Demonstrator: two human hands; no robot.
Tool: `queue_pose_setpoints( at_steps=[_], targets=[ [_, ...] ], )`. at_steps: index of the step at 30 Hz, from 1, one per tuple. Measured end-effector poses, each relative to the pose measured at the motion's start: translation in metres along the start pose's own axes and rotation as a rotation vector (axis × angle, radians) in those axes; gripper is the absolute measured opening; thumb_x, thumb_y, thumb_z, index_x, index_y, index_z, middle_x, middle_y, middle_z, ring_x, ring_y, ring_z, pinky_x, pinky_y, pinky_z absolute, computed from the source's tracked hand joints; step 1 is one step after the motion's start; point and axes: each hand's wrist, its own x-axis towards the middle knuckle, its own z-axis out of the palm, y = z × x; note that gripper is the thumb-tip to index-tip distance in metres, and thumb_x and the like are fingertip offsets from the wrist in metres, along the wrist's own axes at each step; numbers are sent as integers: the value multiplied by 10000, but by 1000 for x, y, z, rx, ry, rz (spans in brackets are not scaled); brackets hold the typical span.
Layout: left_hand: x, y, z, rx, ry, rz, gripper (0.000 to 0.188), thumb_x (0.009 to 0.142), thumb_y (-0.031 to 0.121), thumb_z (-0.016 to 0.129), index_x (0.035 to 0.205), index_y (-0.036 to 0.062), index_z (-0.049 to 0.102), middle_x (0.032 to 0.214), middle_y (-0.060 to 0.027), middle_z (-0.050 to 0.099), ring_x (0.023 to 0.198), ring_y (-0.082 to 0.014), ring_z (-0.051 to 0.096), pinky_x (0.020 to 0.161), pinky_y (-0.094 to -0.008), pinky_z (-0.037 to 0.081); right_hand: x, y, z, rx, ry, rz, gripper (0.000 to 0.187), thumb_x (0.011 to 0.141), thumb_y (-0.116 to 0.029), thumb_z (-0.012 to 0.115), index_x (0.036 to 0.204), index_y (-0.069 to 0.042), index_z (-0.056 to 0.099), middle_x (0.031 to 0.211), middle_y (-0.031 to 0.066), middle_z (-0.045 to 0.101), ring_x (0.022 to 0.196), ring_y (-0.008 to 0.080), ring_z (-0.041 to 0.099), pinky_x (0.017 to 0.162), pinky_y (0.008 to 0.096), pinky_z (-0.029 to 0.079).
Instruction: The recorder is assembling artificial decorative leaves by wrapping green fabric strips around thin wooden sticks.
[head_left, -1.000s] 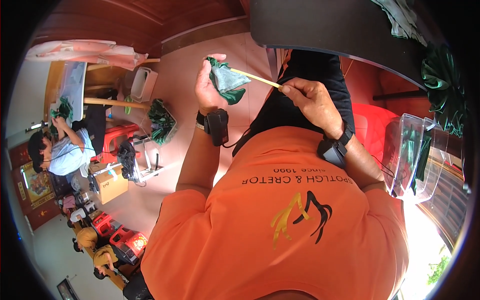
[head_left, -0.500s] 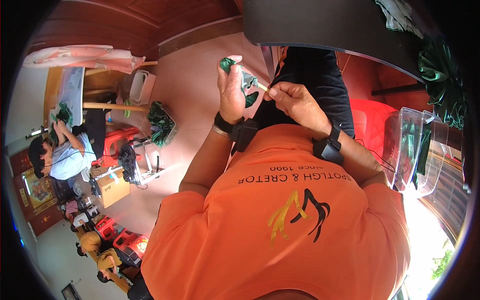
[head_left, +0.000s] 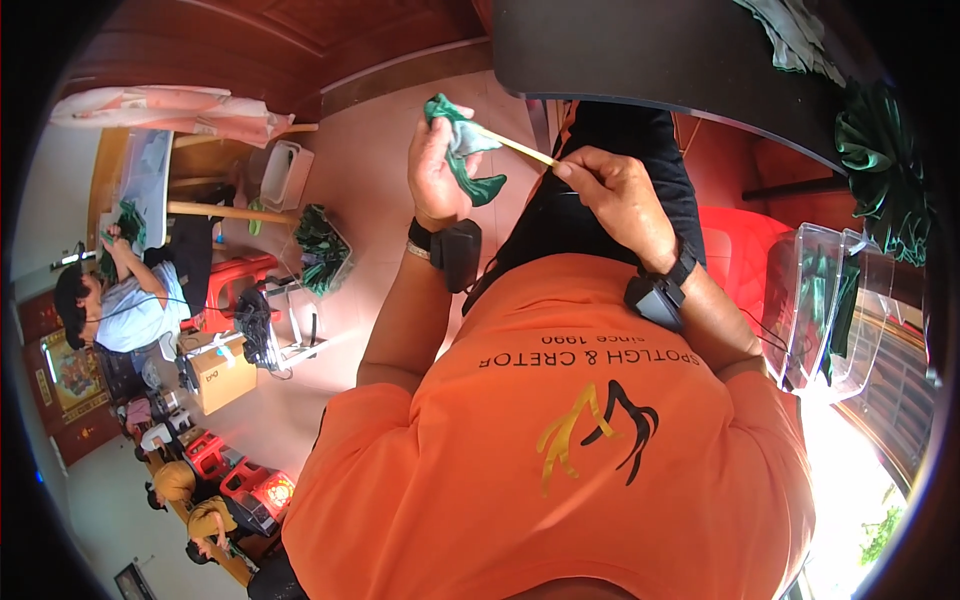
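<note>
In my left hand (head_left: pixel 434 180) is a small piece of dark green cloth (head_left: pixel 478 186) with a paler side, its loose end hanging past my fingers. My right hand (head_left: pixel 632 208) pinches the near end of a thin, pale stick (head_left: pixel 522 150) between thumb and fingers. The stick slants up to the left, and its far end meets the cloth; whether it goes inside the fabric I cannot tell. Both hands are above my lap, in front of my dark trousers (head_left: pixel 530 222).
A black table (head_left: pixel 640 60) is ahead, with bunched green fabric (head_left: pixel 885 165) at its right. Clear plastic bins (head_left: pixel 815 290) stand beside a red stool (head_left: pixel 735 245) on my right. At the left, a person (head_left: pixel 140 305) handles green cloth near a cardboard box (head_left: pixel 220 375).
My hands have drawn farther apart, the left moving left with the cloth. More of the stick shows between them, and the cloth's green tail hangs more openly.
</note>
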Motion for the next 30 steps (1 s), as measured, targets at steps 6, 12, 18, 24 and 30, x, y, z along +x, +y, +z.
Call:
queue_pose_setpoints(
  at_steps=[6, 12, 18, 24, 30],
  targets=[
    [3, 5, 6, -6, 115, -4, 313, 947, 281, 395, 1026, 19, 547, 728, -58, 537, 531, -104, 415, 466, -221, 306, -8, 1, -3, -40, -1, -17, 200, 859, -184, 612, 844, 13, 641, 558, 81, 512, 496, 115, 438, 499, 263, 394],
    [-6, -2, 16, 68, -48, -16, 323, 953, 322, 393, 1073, 43, 502, 713, -43, 531, 544, -89, 443, 470, -204, 315, -2, 13, 8, -34, -6, -11, 200, 906, -184, 571, 848, -2, 630, 553, -69, 376, 515, 18, 313, 455, 203, 253],
    [-23, -15, 42, 245, -294, -5, 432, 963, 397, 361, 1099, 5, 480, 717, -23, 509, 539, -55, 422, 451, -194, 314, -3, 15, 19, 421, -63, 51, 228, 927, -185, 542, 856, 16, 624, 664, -16, 561, 586, 39, 442, 528, 204, 386],
    [-25, -29, 36, 197, -358, -188, 439, 958, 383, 369, 1136, 3, 496, 698, -1, 492, 588, -67, 447, 524, -209, 355, 10, 7, 16, 480, -90, 18, 210, 930, -148, 508, 894, 33, 606, 689, 18, 588, 618, 86, 542, 584, 226, 444],
    [-14, -18, 22, 163, -261, -171, 373, 938, 308, 433, 1110, -12, 520, 721, -29, 519, 649, -87, 481, 611, -221, 373, 7, 16, 10, 156, -118, -6, 125, 900, -114, 520, 913, -15, 596, 718, -38, 532, 608, 32, 438, 557, 178, 379]
  ],
)
